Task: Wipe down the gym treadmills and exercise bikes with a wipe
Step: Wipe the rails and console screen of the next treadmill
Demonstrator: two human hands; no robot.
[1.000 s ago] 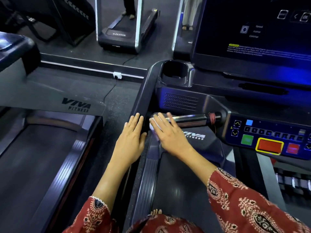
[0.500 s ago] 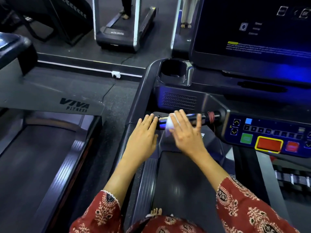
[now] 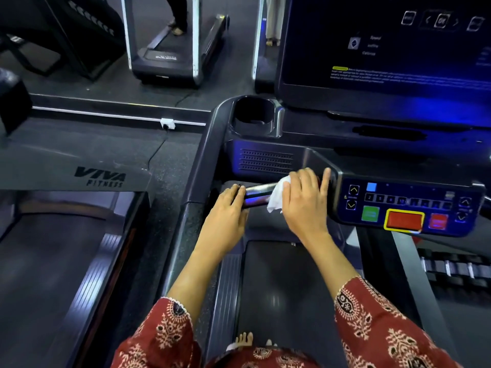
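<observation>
I stand on a dark treadmill whose belt (image 3: 281, 293) runs under me. A short chrome handlebar (image 3: 259, 193) sticks out leftward from the button console (image 3: 409, 205). My right hand (image 3: 305, 205) presses a white wipe (image 3: 277, 196) onto the bar near the console, fingers spread and laid over it. My left hand (image 3: 225, 216) rests at the bar's free left end, its fingertips touching the end cap. The bar's right part is hidden under my right hand.
A cup holder (image 3: 255, 115) and a large dark screen (image 3: 385, 46) sit above the console. A second treadmill (image 3: 66, 235) lies to the left. A mirror ahead reflects another treadmill (image 3: 172, 54) and a person's legs. Dumbbells (image 3: 457, 269) lie at the right.
My right hand has slid the wipe rightward along the handlebar toward the console. My left hand has moved right from the side rail to the bar's left end.
</observation>
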